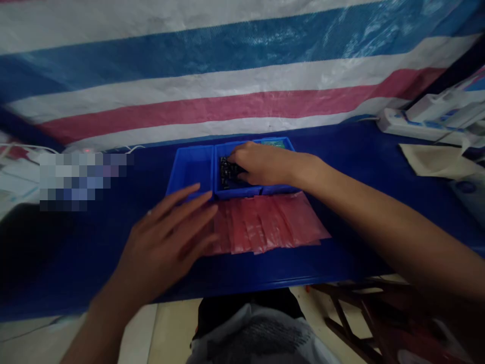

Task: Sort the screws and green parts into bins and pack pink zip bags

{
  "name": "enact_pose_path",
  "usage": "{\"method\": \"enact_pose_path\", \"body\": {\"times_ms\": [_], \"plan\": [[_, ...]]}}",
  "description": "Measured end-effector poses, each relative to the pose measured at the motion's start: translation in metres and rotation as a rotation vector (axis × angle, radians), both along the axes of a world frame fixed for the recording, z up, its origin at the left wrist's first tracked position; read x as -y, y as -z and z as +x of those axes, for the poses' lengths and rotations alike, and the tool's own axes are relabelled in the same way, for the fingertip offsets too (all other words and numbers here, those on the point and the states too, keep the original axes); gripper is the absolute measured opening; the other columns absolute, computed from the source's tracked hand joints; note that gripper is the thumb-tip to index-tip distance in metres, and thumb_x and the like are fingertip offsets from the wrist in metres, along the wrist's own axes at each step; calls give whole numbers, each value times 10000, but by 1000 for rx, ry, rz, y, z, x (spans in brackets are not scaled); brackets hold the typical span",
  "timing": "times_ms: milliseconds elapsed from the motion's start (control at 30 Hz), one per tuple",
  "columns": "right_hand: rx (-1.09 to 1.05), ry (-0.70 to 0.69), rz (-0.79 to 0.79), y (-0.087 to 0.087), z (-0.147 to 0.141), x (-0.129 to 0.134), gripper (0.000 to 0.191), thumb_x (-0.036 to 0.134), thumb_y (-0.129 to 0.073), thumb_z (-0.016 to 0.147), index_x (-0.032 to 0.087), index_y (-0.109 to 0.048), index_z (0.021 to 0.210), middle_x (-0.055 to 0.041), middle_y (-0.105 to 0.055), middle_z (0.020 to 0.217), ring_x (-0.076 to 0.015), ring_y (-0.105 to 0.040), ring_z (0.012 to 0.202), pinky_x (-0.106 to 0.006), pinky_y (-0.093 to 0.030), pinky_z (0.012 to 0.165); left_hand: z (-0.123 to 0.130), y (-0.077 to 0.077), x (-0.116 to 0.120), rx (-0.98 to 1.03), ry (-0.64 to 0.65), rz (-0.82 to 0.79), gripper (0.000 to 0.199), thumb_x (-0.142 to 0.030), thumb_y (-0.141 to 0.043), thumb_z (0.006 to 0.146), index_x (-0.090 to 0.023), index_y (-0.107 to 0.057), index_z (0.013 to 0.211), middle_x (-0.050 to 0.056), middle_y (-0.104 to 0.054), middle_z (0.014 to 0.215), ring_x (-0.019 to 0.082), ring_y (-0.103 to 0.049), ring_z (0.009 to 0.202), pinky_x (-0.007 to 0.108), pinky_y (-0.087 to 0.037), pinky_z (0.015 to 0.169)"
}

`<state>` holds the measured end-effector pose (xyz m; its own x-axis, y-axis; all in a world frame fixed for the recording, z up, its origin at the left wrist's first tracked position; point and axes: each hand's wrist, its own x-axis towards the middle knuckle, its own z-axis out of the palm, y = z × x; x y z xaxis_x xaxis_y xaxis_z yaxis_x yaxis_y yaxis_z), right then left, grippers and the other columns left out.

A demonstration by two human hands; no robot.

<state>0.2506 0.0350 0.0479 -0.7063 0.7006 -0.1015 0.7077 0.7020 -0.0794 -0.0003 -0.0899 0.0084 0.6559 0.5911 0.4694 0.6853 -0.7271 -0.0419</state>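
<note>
Three blue bins stand side by side on a dark blue table. My right hand (261,164) reaches into the middle bin (242,192), its fingers bent down at small black parts (226,172); whether it grips any is hidden. The left bin (192,167) shows a bare floor. Green items (273,144) lie in the right bin (288,144), partly behind my right wrist. My left hand (170,232) is open, fingers spread, over the left end of a row of overlapping pinkish-red plastic bags (265,222) in front of the bins.
Behind the blue table (341,146) hangs a striped sheet (227,50). At the right are a white power strip (420,124) and a beige sheet (432,159). White cables and a dark object (30,237) lie at the left. A wooden stool (356,313) stands below the front edge.
</note>
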Motion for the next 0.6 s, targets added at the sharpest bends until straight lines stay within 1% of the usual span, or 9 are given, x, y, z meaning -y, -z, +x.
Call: {"method": "enact_pose_path", "body": {"times_ms": [33,67,100,167,233,300,367,500,600], "plan": [[30,0,-27,0,-7,-7,293,96,-668,977,92,-774,1250,-196,-791,1240,-306,-770,1052,-360,-555,830,2,-4,-18,-10,3,-11,352,-287,-700,1075,-183,-703,1411,119,-753,1463,310,-636,1490,499,-611,1212],[51,2,-41,0,-13,-12,309,136,-714,967,91,-773,1268,-206,-783,1261,-312,-769,1046,-361,-550,810,3,-6,-36,-15,38,-26,344,-354,-676,1092,-172,-728,1379,136,-763,1441,323,-651,1475,524,-608,1213],[66,4,-45,1,-18,-15,334,173,-746,962,85,-770,1284,-226,-765,1301,-320,-766,1058,-361,-547,802,3,-7,-54,-54,77,-83,376,-419,-639,1109,-169,-742,1370,154,-755,1451,339,-655,1471,549,-603,1214],[81,6,-44,3,-24,-17,384,225,-756,975,75,-754,1329,-257,-734,1359,-327,-761,1080,-358,-537,792,2,-7,-84,-114,130,-138,362,-456,-576,1133,-214,-789,1299,116,-798,1377,302,-724,1384,504,-611,1205],[75,-5,-54,6,-26,-17,386,247,-742,992,69,-750,1335,-255,-748,1328,-323,-759,1090,-345,-524,778,1,-6,-101,-154,144,-167,355,-456,-554,1140,-240,-801,1275,90,-818,1335,287,-733,1371,471,-601,1216],[54,-25,-83,9,-26,-16,345,242,-733,992,78,-769,1293,-220,-791,1237,-308,-765,1067,-330,-507,753,0,-4,-104,-181,147,-181,350,-449,-550,1140,-248,-799,1283,87,-818,1338,287,-721,1389,467,-586,1235],[22,-40,-110,13,-25,-17,286,229,-712,994,86,-792,1229,-196,-819,1161,-295,-771,1024,-325,-489,723,0,0,-99,-175,145,-158,355,-451,-549,1141,-247,-793,1301,92,-804,1369,293,-712,1402,480,-586,1241],[-52,-59,-145,16,-22,-17,219,207,-662,1009,113,-821,1125,-174,-840,1083,-270,-771,924,-327,-445,669,2,14,-81,-97,123,28,329,-382,-577,1139,-192,-752,1344,126,-784,1403,307,-707,1408,474,-644,1184],[-107,-77,-176,12,-18,-16,166,130,-685,962,139,-830,1042,-121,-851,1021,-229,-762,894,-313,-462,704,2,22,-66,-29,84,141,322,-272,-670,1096,-230,-692,1415,124,-769,1432,279,-753,1341,442,-680,1143]]}}
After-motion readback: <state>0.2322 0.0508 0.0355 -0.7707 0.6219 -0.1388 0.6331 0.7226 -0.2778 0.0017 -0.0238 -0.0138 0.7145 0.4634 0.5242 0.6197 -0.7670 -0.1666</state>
